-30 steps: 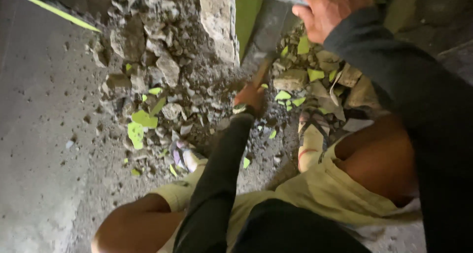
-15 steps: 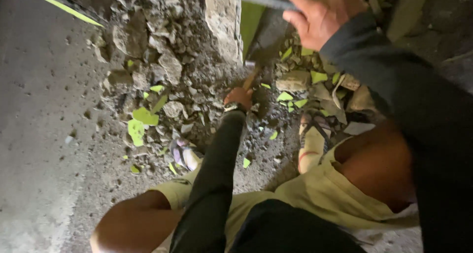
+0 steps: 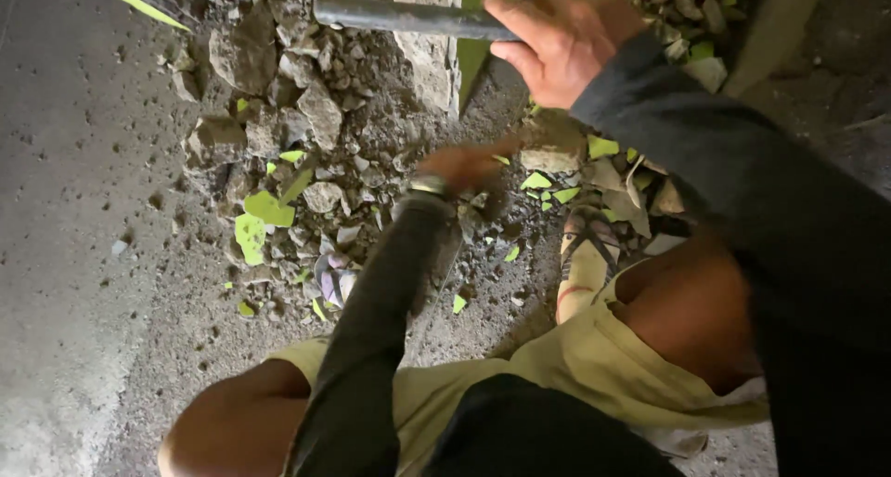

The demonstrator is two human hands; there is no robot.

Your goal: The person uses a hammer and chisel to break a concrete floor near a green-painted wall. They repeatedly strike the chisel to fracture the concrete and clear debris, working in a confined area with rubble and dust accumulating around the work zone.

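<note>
left hand (image 3: 464, 166) motion-blurred, grip unclear, dark bar (image 3: 408, 17) end hidden behind right hand (image 3: 557, 45)

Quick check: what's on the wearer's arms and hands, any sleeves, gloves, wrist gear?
Both arms wear long dark sleeves down to the wrist. The left hand and right hand are bare, with no gloves. A pale band, perhaps a watch, sits at the left wrist; it is blurred.

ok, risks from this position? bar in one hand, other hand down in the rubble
1. The left hand sits low among broken chunks of rubble with sharp green shards; bare skin could get cut.
2. The right hand grips a dark metal bar above that pile; a slip could drop it toward the left hand.
3. The foot in an open sandal rests in the debris, toes exposed.
</note>
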